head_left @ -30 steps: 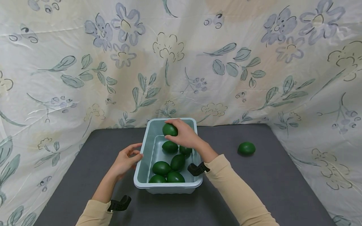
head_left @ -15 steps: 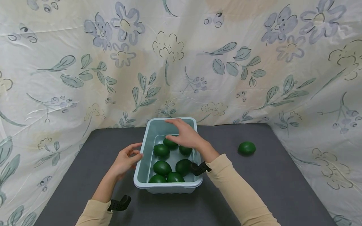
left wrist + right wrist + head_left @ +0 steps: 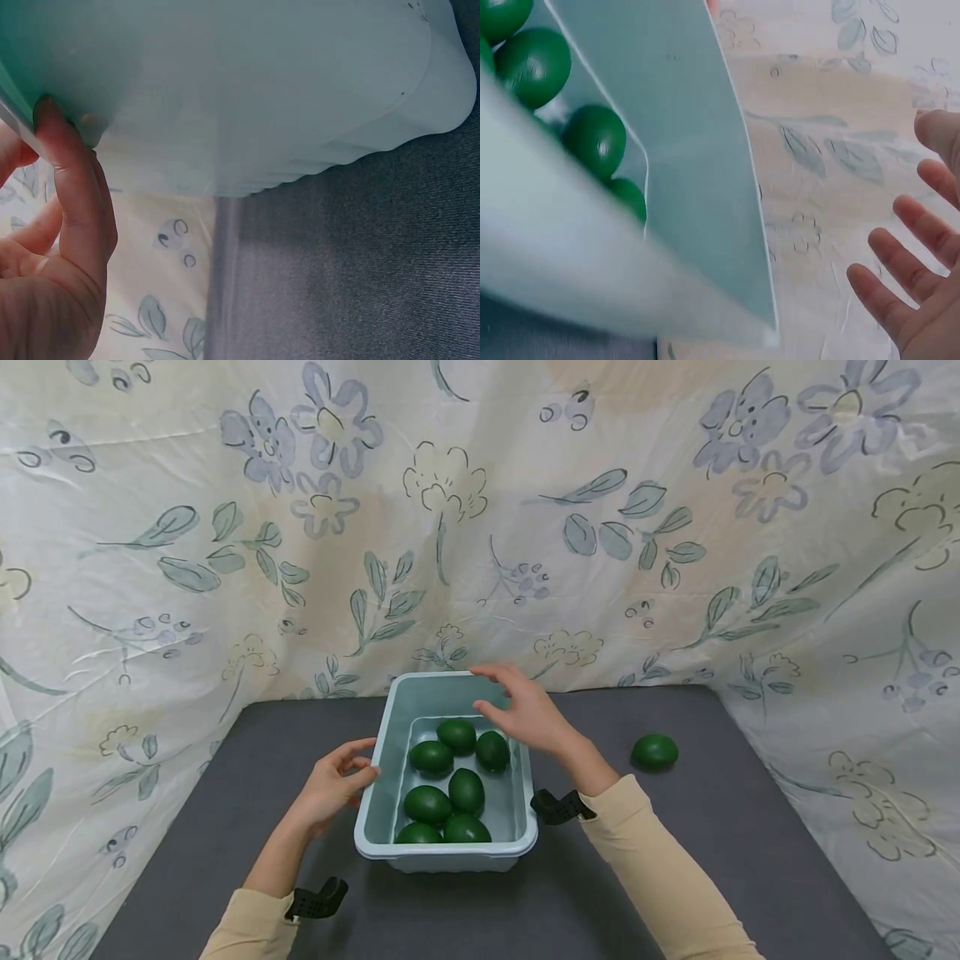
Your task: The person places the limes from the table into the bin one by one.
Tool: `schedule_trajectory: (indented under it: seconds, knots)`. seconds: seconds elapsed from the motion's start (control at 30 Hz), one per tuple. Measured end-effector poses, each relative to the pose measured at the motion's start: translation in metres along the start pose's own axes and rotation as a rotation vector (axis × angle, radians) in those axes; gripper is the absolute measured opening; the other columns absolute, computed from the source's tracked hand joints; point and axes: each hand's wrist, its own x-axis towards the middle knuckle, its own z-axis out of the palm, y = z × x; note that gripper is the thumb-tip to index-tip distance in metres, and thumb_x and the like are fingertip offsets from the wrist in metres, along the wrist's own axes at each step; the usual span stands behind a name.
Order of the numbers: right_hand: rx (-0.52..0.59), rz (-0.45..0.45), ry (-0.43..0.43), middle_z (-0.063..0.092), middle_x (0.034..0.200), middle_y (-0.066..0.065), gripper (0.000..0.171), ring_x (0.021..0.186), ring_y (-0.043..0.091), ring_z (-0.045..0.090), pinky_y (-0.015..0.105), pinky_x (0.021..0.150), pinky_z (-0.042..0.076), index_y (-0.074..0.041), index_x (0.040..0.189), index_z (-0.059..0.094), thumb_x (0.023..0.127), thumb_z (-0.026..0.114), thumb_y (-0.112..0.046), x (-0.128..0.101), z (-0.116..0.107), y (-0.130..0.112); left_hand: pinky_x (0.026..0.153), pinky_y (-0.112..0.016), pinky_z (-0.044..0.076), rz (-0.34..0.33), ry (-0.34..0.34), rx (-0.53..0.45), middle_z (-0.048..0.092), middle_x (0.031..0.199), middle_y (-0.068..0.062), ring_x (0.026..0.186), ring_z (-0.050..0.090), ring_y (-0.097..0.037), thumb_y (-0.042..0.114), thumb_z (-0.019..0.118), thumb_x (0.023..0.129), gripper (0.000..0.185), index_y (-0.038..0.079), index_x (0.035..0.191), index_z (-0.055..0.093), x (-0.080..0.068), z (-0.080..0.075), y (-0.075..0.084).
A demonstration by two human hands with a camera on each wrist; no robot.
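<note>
A pale blue-green plastic bin (image 3: 446, 850) stands at the middle of the table. Several smooth, egg-shaped dark green avocados (image 3: 467, 792) lie loose on its floor. My left hand (image 3: 337, 783) holds the bin's left rim; in the left wrist view its fingers (image 3: 79, 187) bend against the wall just under the edge, the thumb partly hidden. Over the back right corner of the bin hovers my right hand (image 3: 525, 710), fingers spread and nothing in them. Those spread fingers (image 3: 904, 259) appear past the rim in the right wrist view.
One more avocado (image 3: 655, 752) lies on the dark grey table (image 3: 600, 877), to the right of the bin. A floral curtain (image 3: 480, 527) hangs behind the table and along both sides. Black bands sit on both wrists.
The right hand has let an avocado drop at the bin's far end, then moved right, off the middle. Avocados inside have rolled about. The left hand stays at the rim.
</note>
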Motion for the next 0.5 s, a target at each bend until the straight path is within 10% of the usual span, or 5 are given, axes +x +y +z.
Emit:
schedule_trajectory:
  seconds: [0.5]
  knots:
    - [-0.043, 0.068, 0.161, 0.048, 0.132, 0.004, 0.046, 0.120, 0.025, 0.047, 0.043, 0.093, 0.043, -0.014, 0.132, 0.049, 0.088, 0.062, -0.022, -0.045, -0.027, 0.055, 0.065, -0.039, 0.053, -0.013, 0.002, -0.015, 0.055, 0.108, -0.020, 0.083, 0.061, -0.021, 0.018, 0.061, 0.089, 0.052, 0.013, 0.137, 0.040, 0.001, 0.000, -0.002]
